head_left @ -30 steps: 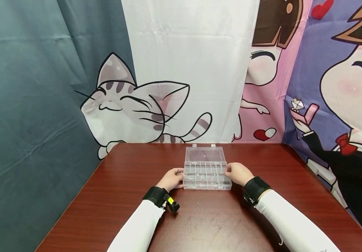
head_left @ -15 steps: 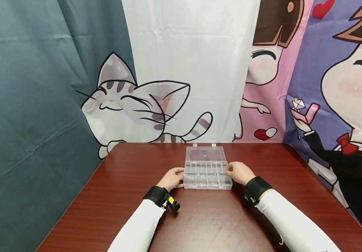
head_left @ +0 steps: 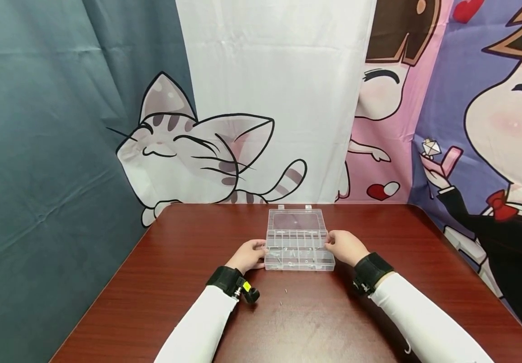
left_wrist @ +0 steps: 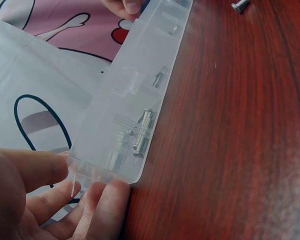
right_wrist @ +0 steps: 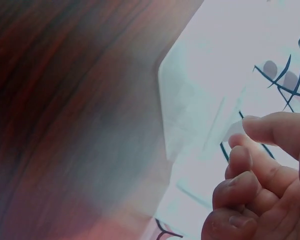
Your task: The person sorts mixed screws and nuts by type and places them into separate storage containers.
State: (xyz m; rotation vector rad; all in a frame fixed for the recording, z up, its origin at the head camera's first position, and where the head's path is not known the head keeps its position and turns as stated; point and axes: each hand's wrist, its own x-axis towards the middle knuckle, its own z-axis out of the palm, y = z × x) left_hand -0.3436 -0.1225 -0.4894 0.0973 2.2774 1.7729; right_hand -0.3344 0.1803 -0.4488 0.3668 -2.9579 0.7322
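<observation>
A clear plastic compartment box (head_left: 300,265) stands on the table with its lid (head_left: 295,221) opened away from me. My left hand (head_left: 247,256) grips the box's left end. In the left wrist view its thumb and fingertips (left_wrist: 115,192) close round the corner of the box. My right hand (head_left: 346,247) is at the opposite end, thumb and index finger pinched at the rim. Its other fingers (right_wrist: 235,182) are curled in the right wrist view. Several metal screws (left_wrist: 145,130) show through the front wall of the box.
A small screw (head_left: 286,291) and another small metal piece (head_left: 281,303) lie on the brown table (head_left: 170,312), nearer to me than the box. A printed curtain (head_left: 279,91) hangs behind the table's far edge.
</observation>
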